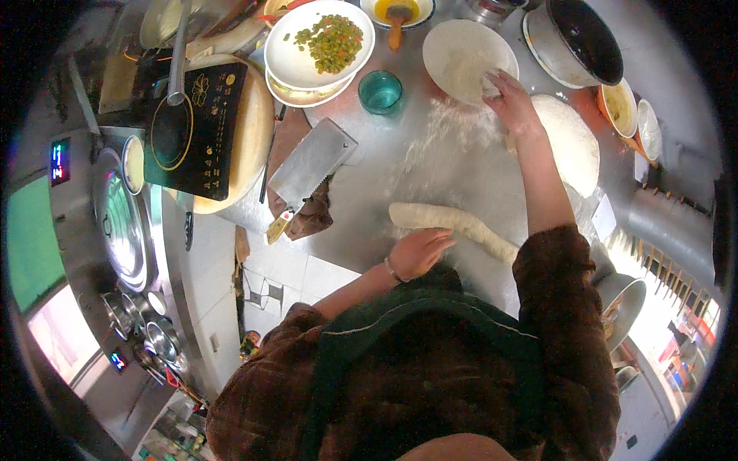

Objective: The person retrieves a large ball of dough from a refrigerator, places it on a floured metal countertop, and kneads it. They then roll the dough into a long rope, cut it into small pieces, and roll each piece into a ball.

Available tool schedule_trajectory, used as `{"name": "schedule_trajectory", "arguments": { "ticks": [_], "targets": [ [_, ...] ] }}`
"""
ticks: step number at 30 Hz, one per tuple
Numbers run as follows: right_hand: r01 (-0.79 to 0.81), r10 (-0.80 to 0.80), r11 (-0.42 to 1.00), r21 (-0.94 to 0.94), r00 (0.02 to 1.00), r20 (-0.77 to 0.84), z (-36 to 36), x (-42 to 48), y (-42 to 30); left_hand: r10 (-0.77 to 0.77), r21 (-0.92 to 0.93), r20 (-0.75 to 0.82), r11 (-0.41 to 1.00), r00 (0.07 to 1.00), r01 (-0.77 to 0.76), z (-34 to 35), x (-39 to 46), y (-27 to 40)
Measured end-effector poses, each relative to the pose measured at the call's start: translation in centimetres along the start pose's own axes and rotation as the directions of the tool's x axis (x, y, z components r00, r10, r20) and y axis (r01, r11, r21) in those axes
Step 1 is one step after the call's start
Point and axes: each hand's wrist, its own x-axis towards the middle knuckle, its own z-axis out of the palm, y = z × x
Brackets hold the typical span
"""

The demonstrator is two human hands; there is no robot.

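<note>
A long roll of dough (455, 222) lies on the floured steel worktop (369, 190) before me. My left hand (421, 252) is beside the near edge of the roll, its fingers together and slightly bent; whether it touches the dough is unclear. Farther off on the right, my right hand (507, 98) is at the rim of a white bowl of flour (461, 55), with its fingers closed on a pinch of flour. Right of that forearm rests a large floured mound of dough (568, 144).
A cleaver (314, 164) lies on a brown cloth (311, 219) at the left, near an induction cooker (199, 129). At the far side stand a green glass (380, 92), a plate of chopped green vegetables (282, 52), an oil bowl with a brush (396, 26) and a deep pot (553, 52).
</note>
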Motion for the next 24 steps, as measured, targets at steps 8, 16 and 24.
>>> {"name": "schedule_trajectory", "arguments": {
  "ticks": [8, 16, 24],
  "targets": [
    [-0.380, 0.470, 0.627, 0.680, 0.881, 0.059, -4.8, -18.8, 1.9, 0.011, 0.039, 0.195, 0.999, 0.981, -0.019, 2.5, -0.8, 1.0],
    [-0.536, 0.691, 0.663, 0.523, 0.707, -0.152, -6.5, -31.0, 9.9, 0.096, 0.138, 0.227, 0.982, 0.969, -0.130, 5.1, -0.4, 3.4],
    [-0.297, 0.707, 0.659, 0.691, 0.559, -0.434, -14.7, -35.5, 10.7, 0.099, 0.154, 0.183, 0.980, 0.978, -0.128, 8.7, 0.3, 10.5]
  ]
}}
